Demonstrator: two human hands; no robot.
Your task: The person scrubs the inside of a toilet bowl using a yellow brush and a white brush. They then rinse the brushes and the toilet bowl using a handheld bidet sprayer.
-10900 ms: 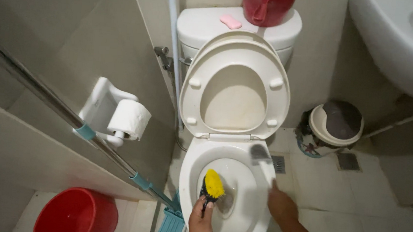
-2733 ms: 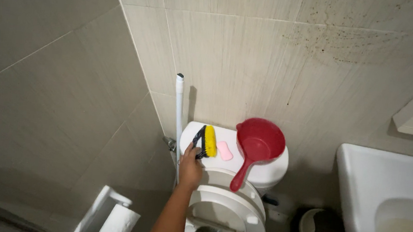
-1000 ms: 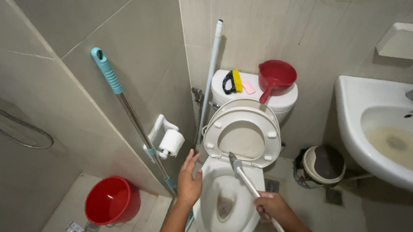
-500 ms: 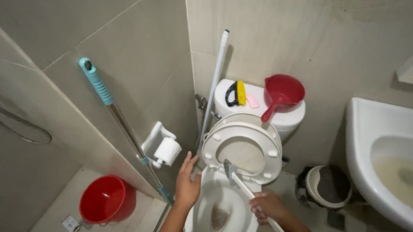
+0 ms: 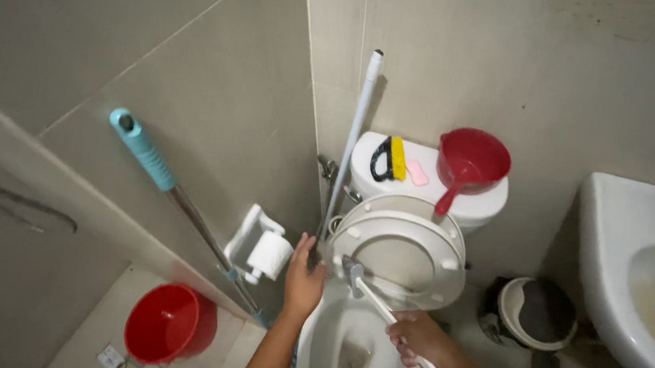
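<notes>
A white toilet bowl stands below its raised seat and lid. My right hand grips a white bidet sprayer wand, its grey head up near the raised seat. My left hand is up at the left edge of the raised seat, fingers apart, close to a thin hose; whether it touches either I cannot tell. On the cistern lie a yellow scrub brush with a black handle, a pink soap and a red dipper.
A mop with a teal grip leans on the left wall above a red bucket. A toilet roll holder, a white pole in the corner, a bin and a white sink at right.
The view has swung slightly right and closer. My left hand has risen from the bowl's left rim to the seat's edge. My right hand keeps the sprayer wand over the bowl.
</notes>
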